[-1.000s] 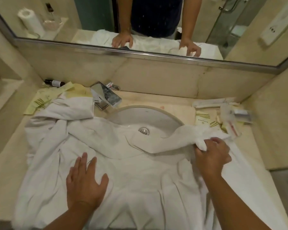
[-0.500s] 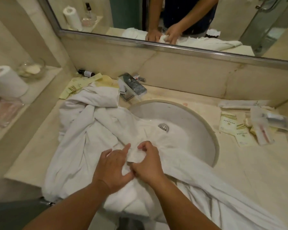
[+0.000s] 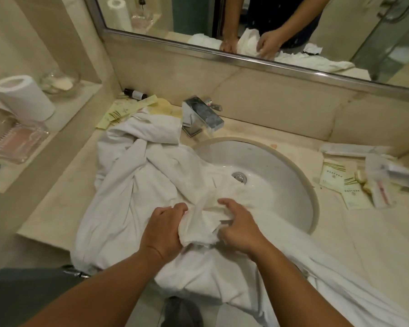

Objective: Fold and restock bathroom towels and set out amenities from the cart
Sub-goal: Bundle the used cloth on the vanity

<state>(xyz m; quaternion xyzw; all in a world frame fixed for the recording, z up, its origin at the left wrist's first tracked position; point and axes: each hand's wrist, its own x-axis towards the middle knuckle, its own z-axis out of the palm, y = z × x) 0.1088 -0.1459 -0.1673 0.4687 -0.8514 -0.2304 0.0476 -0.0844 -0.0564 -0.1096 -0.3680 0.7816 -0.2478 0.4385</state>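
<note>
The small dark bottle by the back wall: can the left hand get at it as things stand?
Probably not at once: the left hand grips the bunched towel and must let go first. The bottle itself lies uncovered, past the towel.

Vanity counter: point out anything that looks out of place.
The white towel lies crumpled across the counter, spilling into the sink and off the front edge. Amenity packets lie scattered right of the sink, yellow sachets sit partly under the towel at back left, and a small bottle lies on its side.
</note>
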